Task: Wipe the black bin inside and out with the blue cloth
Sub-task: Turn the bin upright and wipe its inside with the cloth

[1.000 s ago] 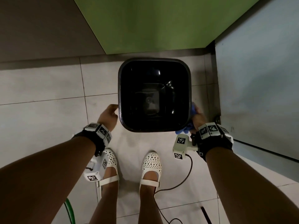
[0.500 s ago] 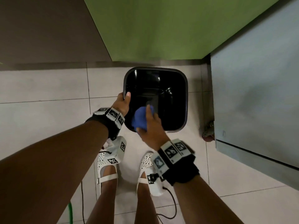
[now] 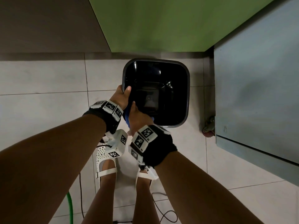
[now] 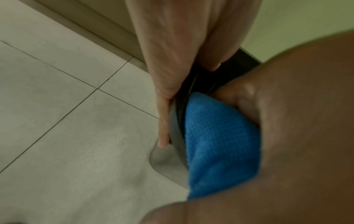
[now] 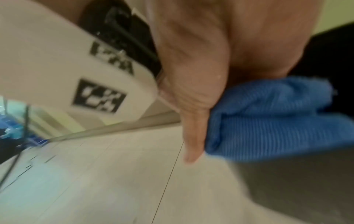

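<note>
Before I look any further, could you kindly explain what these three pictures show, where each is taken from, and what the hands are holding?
No machine here: a person wears three cameras. The head view looks down at both arms, the tiled floor and a glossy black plastic bin standing on it. The left hand grips the bin's rim, thumb inside. The right hand holds a folded blue cloth against the rim's near corner. The other two pictures come from wrist cameras looking along each hand; the right wrist one is blurred. The checkered squares are markers on the wristbands.
</note>
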Motion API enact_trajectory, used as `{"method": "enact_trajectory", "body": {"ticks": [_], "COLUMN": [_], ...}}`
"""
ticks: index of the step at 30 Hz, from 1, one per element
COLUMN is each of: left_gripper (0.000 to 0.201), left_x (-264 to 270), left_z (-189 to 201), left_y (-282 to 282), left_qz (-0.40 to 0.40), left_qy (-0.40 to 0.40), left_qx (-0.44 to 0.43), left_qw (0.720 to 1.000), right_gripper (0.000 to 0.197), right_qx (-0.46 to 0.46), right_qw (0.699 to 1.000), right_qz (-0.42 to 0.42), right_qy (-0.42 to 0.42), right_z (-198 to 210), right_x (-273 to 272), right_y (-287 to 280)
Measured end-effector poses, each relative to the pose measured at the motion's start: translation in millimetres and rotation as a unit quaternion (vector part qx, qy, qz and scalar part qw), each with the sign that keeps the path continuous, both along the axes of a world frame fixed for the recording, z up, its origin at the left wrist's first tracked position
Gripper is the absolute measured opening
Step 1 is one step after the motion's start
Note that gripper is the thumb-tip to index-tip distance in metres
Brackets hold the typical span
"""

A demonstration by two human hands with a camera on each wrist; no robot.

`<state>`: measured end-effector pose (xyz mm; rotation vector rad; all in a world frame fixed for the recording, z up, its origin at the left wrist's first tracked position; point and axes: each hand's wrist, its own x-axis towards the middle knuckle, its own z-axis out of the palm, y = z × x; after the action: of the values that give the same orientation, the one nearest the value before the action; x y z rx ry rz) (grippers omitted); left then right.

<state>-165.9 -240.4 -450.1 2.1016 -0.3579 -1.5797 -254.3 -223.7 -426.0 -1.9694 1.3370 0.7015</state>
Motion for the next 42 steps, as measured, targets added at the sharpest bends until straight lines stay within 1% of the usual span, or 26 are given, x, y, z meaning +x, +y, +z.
{"method": "enact_trajectory", "body": {"ticks": [2, 4, 5, 6, 7, 8, 9, 11, 14, 18, 21, 22, 24, 26, 27, 28, 30, 32, 33, 35, 36, 37, 39, 40, 41, 42], "left_gripper": [0.045, 0.043, 0.041, 0.039, 0.038, 0.037, 0.036, 0.036, 0.035, 0.033, 0.036, 0.041, 0.057, 0.075, 0.079, 0.078, 0.063, 0.047, 0.048, 0.054, 0.052, 0.046, 0.026, 0.023, 0.026, 0.029], "left_x": [-3, -4, -6, -8, -9, -10, -10, -9, -6, -3, -2, -3, -5, -9, -11, -13, -16, -18, -18, -18, -18, -19, -20, -19, -17, -14], "left_z": [1, 0, 1, 3, 4, 5, 6, 6, 4, 3, 3, 3, 4, 6, 5, 4, 0, -1, -3, -5, -4, -2, 3, 5, 3, 3], "left_y": [-1, -1, -1, -2, -3, -3, -4, -4, -4, -3, -2, 0, 6, 17, 24, 30, 37, 39, 38, 38, 37, 36, 33, 31, 30, 29], "left_qz": [-0.012, -0.018, -0.015, -0.011, -0.012, -0.018, -0.029, -0.051, -0.07, -0.083, -0.083, -0.077, -0.043, 0.03, 0.085, 0.143, 0.237, 0.293, 0.308, 0.321, 0.316, 0.303, 0.252, 0.236, 0.228, 0.212], "left_qy": [-0.027, -0.062, -0.072, -0.078, -0.085, -0.093, -0.097, -0.102, -0.099, -0.098, -0.09, -0.081, -0.05, -0.015, 0.01, 0.038, 0.082, 0.1, 0.106, 0.117, 0.119, 0.115, 0.076, 0.051, 0.029, 0.01], "left_qx": [-0.001, -0.017, -0.023, -0.026, -0.029, -0.03, -0.03, -0.028, -0.026, -0.025, -0.027, -0.031, -0.027, 0.017, 0.042, 0.056, 0.056, 0.049, 0.05, 0.048, 0.046, 0.046, 0.054, 0.057, 0.055, 0.05], "left_qw": [1.0, 0.998, 0.997, 0.997, 0.996, 0.995, 0.994, 0.993, 0.992, 0.991, 0.992, 0.993, 0.997, 0.999, 0.995, 0.987, 0.966, 0.95, 0.944, 0.939, 0.94, 0.945, 0.963, 0.969, 0.972, 0.976], "right_gripper": [0.081, 0.062, 0.053, 0.048, 0.045, 0.042, 0.046, 0.053, 0.048, 0.056, 0.056, 0.052, 0.043, 0.039, 0.04, 0.042, 0.048, 0.05, 0.05, 0.053, 0.056, 0.059, 0.059, 0.059, 0.06, 0.062], "right_qx": [-0.062, -0.052, -0.06, -0.099, -0.062, -0.035, -0.06, -0.09, -0.137, -0.196, -0.193, -0.187, -0.182, -0.161, -0.15, -0.148, -0.137, -0.128, -0.142, -0.153, -0.113, -0.094, -0.116, -0.14, -0.155, -0.15], "right_qw": [0.997, 0.995, 0.995, 0.993, 0.997, 0.999, 0.997, 0.994, 0.989, 0.978, 0.979, 0.98, 0.982, 0.987, 0.989, 0.989, 0.99, 0.991, 0.989, 0.985, 0.989, 0.99, 0.986, 0.983, 0.982, 0.984], "right_qz": [0.04, 0.084, 0.074, 0.067, 0.035, 0.025, 0.029, 0.049, 0.04, 0.061, 0.071, 0.07, 0.051, 0.029, 0.016, 0.012, 0.018, 0.017, 0.015, 0.023, 0.039, 0.057, 0.085, 0.093, 0.085, 0.076], "right_qy": [0.001, -0.009, -0.014, -0.012, -0.021, -0.025, -0.036, -0.031, -0.043, -0.03, -0.005, 0.003, 0.002, 0.003, 0.001, -0.001, -0.023, -0.039, -0.048, -0.075, -0.084, -0.091, -0.083, -0.068, -0.061, -0.06], "right_z": [-2, -18, -21, -24, -14, -14, -14, -17, -16, -24, -24, -25, -23, -20, -18, -16, -12, -11, -10, -10, -11, -15, -20, -20, -19, -21], "right_x": [0, 1, 2, 3, 4, 1, -2, -14, -44, -89, -104, -102, -93, -80, -74, -69, -62, -56, -52, -44, -40, -38, -36, -35, -35, -38], "right_y": [7, 21, 24, 24, 21, 22, 24, 29, 21, 13, 11, 11, 11, 13, 13, 13, 13, 14, 13, 13, 14, 14, 14, 13, 13, 12]}}
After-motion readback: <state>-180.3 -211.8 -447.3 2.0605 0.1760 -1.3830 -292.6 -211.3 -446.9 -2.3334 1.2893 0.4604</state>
